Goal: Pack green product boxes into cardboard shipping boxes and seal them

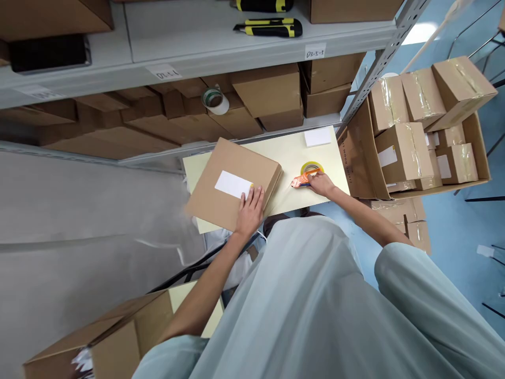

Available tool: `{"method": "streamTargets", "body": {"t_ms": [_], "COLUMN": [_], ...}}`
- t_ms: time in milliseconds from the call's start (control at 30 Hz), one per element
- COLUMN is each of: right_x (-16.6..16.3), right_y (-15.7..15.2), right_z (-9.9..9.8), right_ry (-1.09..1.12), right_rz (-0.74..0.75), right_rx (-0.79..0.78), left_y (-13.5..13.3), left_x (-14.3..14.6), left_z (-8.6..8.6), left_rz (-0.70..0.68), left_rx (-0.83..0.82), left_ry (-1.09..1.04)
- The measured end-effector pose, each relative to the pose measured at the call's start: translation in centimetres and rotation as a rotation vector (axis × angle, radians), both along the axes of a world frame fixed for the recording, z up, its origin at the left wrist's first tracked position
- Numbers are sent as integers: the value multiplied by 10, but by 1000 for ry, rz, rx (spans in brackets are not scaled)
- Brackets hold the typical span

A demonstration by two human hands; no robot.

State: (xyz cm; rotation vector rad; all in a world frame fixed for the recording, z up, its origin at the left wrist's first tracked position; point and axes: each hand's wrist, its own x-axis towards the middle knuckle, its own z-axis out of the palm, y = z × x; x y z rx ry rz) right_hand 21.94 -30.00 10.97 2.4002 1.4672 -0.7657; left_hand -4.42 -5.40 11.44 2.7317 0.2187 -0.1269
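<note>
A flat cardboard box (pixel 209 181) lies at an angle on the small cream table, a white label (pixel 233 184) on its top. Pressed on the box at the label's lower right corner, my left hand (pixel 250 213) has its fingers stretched out and grips nothing. Over the table to the right, my right hand (pixel 321 184) is wrapped round an orange tape dispenser (pixel 302 179) with a yellow-rimmed roll. A faint, clear strand seems to run from the dispenser toward the box's right side.
White labels (pixel 317 137) lie at the table's (pixel 286 150) back edge. Behind it, a metal shelf (pixel 213 52) holds boxes, a tape roll (pixel 215 100) and utility knives (pixel 272 27). A large carton (pixel 355 168) full of taped boxes stands right; an open carton (pixel 114 342) sits lower left.
</note>
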Motion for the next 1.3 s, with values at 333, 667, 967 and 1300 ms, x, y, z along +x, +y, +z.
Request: {"method": "streamTargets", "body": {"t_ms": [333, 667, 967, 1300], "right_x": [-18, -15, 39, 24], "right_y": [0, -49, -132, -23], "right_z": [-6, 9, 35, 16], "right_ry": [13, 93, -22, -87], "right_rz": [-35, 81, -148, -282], "right_rx": [12, -13, -112, 36], "left_y": [-18, -26, -37, -54], "left_x": [135, 125, 85, 71], "left_z": [3, -30, -30, -29], "left_rz": [125, -31, -203, -305], "left_rx": [-95, -108, -92, -127], "left_ry": [-170, -148, -129, -101]}}
